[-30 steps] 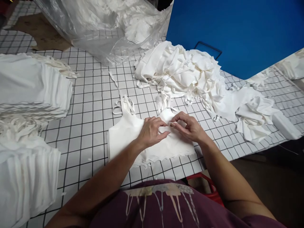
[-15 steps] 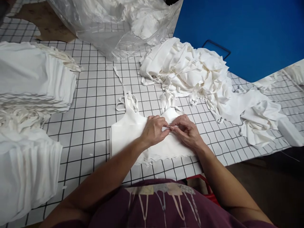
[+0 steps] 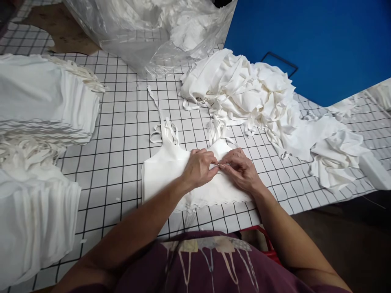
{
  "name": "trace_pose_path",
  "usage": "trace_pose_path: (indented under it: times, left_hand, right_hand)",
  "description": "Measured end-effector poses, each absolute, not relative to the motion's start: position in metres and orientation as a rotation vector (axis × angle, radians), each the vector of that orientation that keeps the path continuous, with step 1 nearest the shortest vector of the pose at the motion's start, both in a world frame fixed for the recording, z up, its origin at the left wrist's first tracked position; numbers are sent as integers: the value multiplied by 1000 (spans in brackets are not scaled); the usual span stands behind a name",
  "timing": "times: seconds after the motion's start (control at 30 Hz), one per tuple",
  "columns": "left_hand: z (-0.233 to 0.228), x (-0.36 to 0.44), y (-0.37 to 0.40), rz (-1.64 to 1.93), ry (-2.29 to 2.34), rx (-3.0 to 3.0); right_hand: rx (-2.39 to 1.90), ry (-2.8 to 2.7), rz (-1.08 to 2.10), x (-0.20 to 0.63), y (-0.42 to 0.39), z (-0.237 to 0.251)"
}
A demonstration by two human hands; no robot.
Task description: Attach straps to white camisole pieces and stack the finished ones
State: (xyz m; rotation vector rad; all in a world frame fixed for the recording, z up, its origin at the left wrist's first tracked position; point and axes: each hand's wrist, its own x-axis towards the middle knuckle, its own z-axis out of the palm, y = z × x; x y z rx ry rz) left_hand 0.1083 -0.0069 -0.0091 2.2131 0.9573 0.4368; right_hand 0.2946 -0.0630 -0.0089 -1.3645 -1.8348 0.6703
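A white garment stack (image 3: 171,175) is pinched at its neckline by both hands (image 3: 198,167) (image 3: 241,169) on the black-gridded table (image 3: 122,134); beyond it, blue flooring (image 3: 320,40) is seen

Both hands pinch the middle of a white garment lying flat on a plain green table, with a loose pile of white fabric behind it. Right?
Not quite: the head view shows the table is white with a black grid. The rest holds.

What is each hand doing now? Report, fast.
Left hand: pinched shut on the garment.
Right hand: pinched shut on the garment too.
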Motion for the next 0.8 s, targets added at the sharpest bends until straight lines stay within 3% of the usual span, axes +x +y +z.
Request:
trace_pose_path:
  times: [0.27,0.53,0.8]
  left_hand:
    - [-6,107,-6,403,932,2222]
    - [-5,106,-5,395,888,2216]
    - [-3,107,-4,422,940,2095]
  right_hand:
    - [-1426,-2154,515,306,-59,1]
    - [-1277,-2841,200,299,-31,47]
    - [-1123,-3107,248,300,6,76]
